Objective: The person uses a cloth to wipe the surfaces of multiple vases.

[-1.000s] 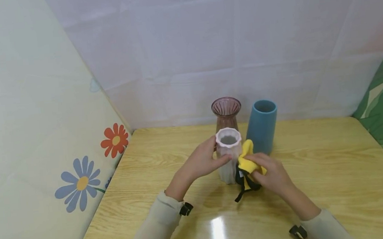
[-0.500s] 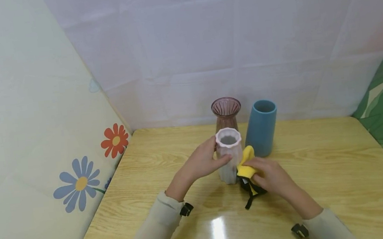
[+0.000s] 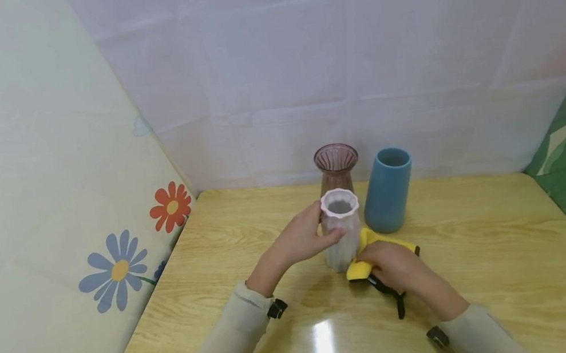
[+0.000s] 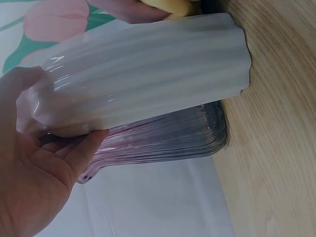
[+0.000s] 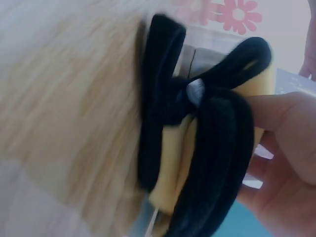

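Note:
A white fluted vase with a scalloped rim stands upright on the table. My left hand grips it just below the rim, thumb across the front and fingers behind. My right hand pinches a yellow cloth at the right side of the vase, low near its base. Black edging and a black loop of this cloth hang beneath the right hand in the right wrist view. Along the vase's smooth side, the left wrist view shows my left fingers curled round the neck; the rim is out of frame there.
Directly behind the white vase stands a purple glass vase, partly hidden by it. A tall blue vase is at its back right, close to the cloth. The wooden table ends at a white sheet hung behind.
My right hand has moved the cloth down the vase's right side toward the base, and the cloth has spread out to the right. The left hand keeps its hold; the vase stays in place.

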Motion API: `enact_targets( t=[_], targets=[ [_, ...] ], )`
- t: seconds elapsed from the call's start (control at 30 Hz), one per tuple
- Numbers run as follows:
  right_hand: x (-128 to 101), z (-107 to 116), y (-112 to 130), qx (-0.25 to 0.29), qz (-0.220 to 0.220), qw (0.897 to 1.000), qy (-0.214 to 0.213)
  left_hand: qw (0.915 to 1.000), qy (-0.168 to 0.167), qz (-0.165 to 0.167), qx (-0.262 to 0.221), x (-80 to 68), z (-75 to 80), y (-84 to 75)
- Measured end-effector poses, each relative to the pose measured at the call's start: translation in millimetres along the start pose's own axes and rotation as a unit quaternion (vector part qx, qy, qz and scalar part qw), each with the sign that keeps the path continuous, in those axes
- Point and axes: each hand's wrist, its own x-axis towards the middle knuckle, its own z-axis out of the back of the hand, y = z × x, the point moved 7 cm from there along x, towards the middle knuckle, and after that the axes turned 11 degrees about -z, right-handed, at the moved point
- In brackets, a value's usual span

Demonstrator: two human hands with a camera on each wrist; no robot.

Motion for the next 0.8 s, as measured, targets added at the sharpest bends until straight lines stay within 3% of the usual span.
enact_targets(
  t=[0.17, 0.33, 0.5, 0.8],
  targets=[
    [1.5, -2.1, 6.3, -0.033, 0.035, 0.999, -0.01, 1.0, -0.002, -0.003, 0.002, 1.8, -0.2, 1.7],
    [-4.0, 14.0, 4.5, -0.017, 0.008, 1.0, -0.012, 1.0, -0.006, -0.004, -0.007, 2.4, 1.1, 7.6],
    [-12.6, 50.9, 1.6, 0.021, 0.004, 0.996, -0.091, 0.999, -0.015, -0.016, -0.038, 3.3, 4.5, 12.0],
    [-25.2, 96.4, -0.4, 0.07, 0.037, 0.97, -0.229, 0.9964, -0.015, -0.028, -0.078, 4.2, 6.5, 15.3]
  ],
)
